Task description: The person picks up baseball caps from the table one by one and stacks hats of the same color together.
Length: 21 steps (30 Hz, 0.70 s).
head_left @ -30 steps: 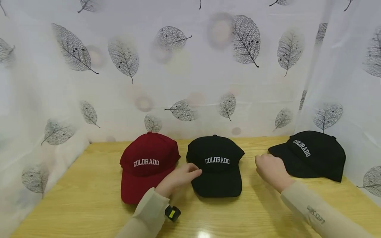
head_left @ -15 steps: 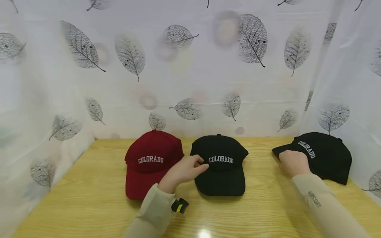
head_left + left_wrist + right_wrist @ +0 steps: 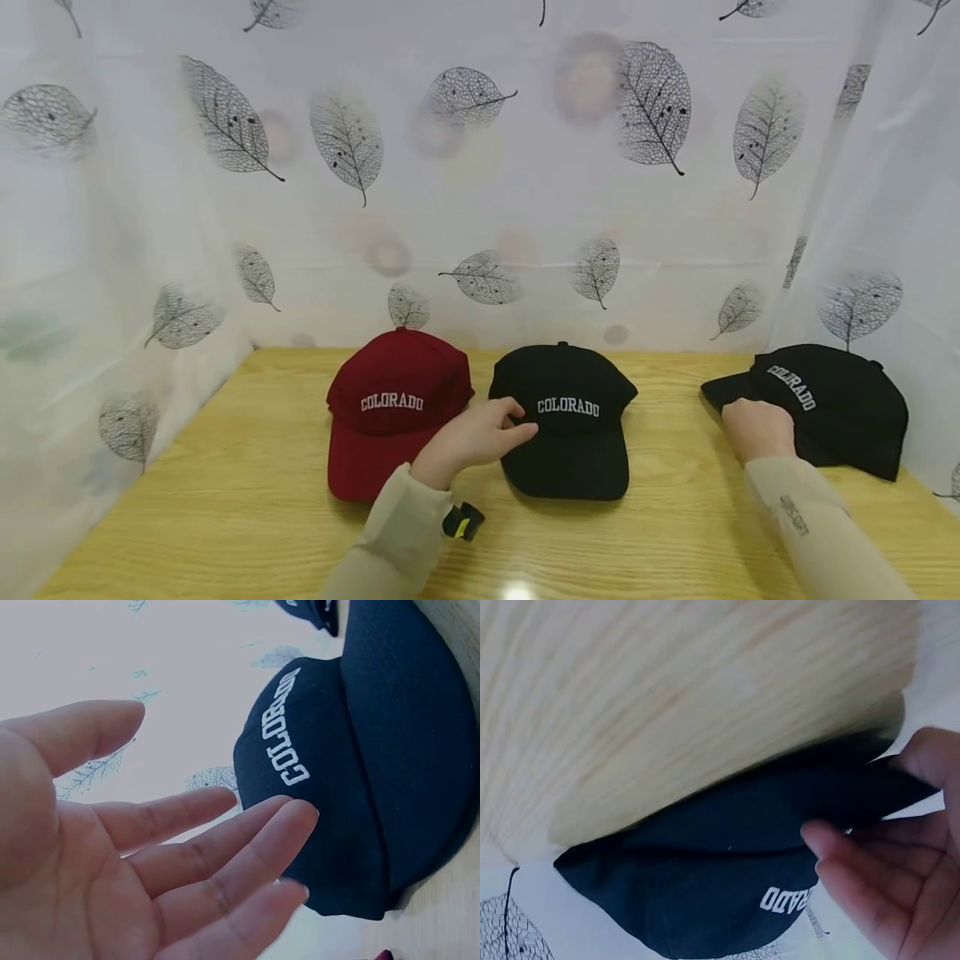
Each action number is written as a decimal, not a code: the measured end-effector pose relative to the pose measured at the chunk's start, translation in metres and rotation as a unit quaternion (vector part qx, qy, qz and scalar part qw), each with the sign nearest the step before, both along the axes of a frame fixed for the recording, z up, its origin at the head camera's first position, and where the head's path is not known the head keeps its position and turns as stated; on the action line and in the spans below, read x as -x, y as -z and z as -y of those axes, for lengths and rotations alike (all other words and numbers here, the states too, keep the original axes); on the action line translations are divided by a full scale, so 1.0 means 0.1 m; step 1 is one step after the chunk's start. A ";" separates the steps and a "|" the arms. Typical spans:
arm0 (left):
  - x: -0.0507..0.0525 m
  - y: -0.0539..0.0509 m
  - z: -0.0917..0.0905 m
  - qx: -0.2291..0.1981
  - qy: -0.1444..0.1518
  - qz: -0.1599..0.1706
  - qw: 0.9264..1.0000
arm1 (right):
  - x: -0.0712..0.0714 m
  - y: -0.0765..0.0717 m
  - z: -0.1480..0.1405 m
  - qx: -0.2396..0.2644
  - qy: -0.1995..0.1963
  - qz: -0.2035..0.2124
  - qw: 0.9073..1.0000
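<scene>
At the table's right side, my right hand (image 3: 759, 429) grips the brim of a black cap (image 3: 836, 400) lettered COLORADO. In the right wrist view that cap's brim (image 3: 765, 802) passes between the thumb and the fingers (image 3: 855, 889). My left hand (image 3: 474, 437) hovers by the left side of the middle black cap (image 3: 566, 454), which has the same white lettering. Its fingers (image 3: 217, 877) are loosely extended with nothing in them, as the left wrist view shows; whether they touch the cap I cannot tell. Left of it sits a red COLORADO cap (image 3: 393, 375), partly behind the left forearm.
All the caps stand on a light wooden table (image 3: 225, 467). White curtains (image 3: 480, 192) with a leaf print close off the back and both sides. A black strap with a yellow mark (image 3: 462, 523) hangs at the left wrist.
My right hand has moved right and taken hold of the right black cap's brim. The left hand has stayed by the middle cap. The whole view has shifted slightly.
</scene>
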State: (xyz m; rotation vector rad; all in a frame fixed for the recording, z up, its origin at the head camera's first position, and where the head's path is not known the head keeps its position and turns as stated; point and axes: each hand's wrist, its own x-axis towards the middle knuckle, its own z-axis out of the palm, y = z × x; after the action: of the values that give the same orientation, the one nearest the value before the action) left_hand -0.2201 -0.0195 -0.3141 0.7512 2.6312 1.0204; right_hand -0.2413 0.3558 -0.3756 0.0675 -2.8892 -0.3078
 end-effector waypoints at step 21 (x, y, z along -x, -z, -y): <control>0.00 0.00 -0.01 0.004 0.005 -0.002 1.000 | -0.27 -0.80 0.33 0.167 0.097 -0.039 0.980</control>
State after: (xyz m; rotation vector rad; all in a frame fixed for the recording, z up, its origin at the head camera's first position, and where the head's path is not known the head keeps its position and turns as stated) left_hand -0.2205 -0.0190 -0.3143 0.7651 2.6299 1.0070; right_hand -0.2144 0.3226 -0.2951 -0.2784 -2.8281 0.1428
